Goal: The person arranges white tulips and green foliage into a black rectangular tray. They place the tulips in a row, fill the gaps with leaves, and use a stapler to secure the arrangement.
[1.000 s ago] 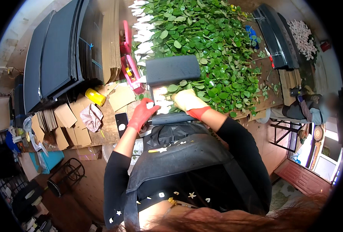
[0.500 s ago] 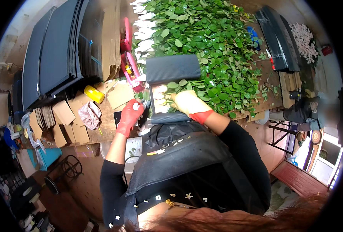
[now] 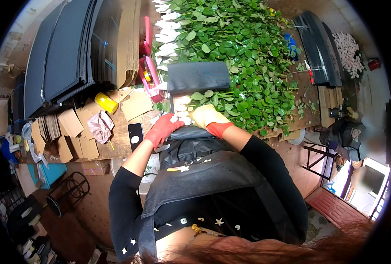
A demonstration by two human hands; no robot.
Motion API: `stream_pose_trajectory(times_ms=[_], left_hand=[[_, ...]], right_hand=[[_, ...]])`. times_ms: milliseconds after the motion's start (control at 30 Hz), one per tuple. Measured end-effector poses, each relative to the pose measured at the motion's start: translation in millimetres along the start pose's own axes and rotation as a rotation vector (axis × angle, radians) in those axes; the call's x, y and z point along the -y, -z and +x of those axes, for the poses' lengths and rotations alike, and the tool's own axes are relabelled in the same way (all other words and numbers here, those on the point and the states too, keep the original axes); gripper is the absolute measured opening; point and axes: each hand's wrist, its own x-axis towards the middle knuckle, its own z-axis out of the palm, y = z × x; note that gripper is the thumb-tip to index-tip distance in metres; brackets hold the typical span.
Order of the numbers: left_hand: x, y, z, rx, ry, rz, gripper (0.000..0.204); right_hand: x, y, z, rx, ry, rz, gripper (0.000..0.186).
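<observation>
Two gloved hands are pressed to a bunch of small white flowers (image 3: 181, 115) at the counter's (image 3: 120, 145) near edge.

The left hand (image 3: 162, 129), in a red rubbery glove, is laid over the flowers, its grip not clearly seen; the right hand (image 3: 208, 117), in a yellowish glove with a red cuff, is curled around the stems. Behind them a dark ribbed sheet (image 3: 198, 77) is propped against a heap of glossy round green leaves (image 3: 244, 53). Flat brown cardboard pieces (image 3: 72, 132), a yellow cylinder (image 3: 106, 103), a black phone (image 3: 135, 133) and stacked dark corrugated sheets (image 3: 59, 48) are spread at left.
</observation>
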Motion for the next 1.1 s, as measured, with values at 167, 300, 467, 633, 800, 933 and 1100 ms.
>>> stream_pose_trajectory(times_ms=[167, 300, 467, 633, 800, 933, 1100], left_hand=[[20, 4, -10, -0.09, -0.022, 0.003, 0.047], [9, 24, -40, -0.194, 0.076, 0.074, 0.038], [87, 79, -107, -0.18, 0.154, 0.417, 0.051], [105, 66, -129, 0.069, 0.202, 0.916, 0.054], [61, 27, -30, -0.298, -0.525, 0.389, 0.067], [70, 17, 34, -0.204, -0.528, 0.327, 0.092], [71, 19, 44, -0.134, -0.498, 0.303, 0.096]], right_hand=[[10, 15, -8, 0.047, -0.069, 0.085, 0.031], [-1, -2, 1, 0.065, -0.081, 0.099, 0.031], [2, 2, 1, 0.053, 0.006, 0.14, 0.032], [0, -9, 18, 0.146, -0.006, 0.065, 0.035], [-1, -19, 24, 0.079, 0.052, -0.082, 0.031], [-2, -15, 25, 0.128, 0.072, -0.127, 0.032], [8, 8, 4, 0.162, 0.087, -0.142, 0.037]])
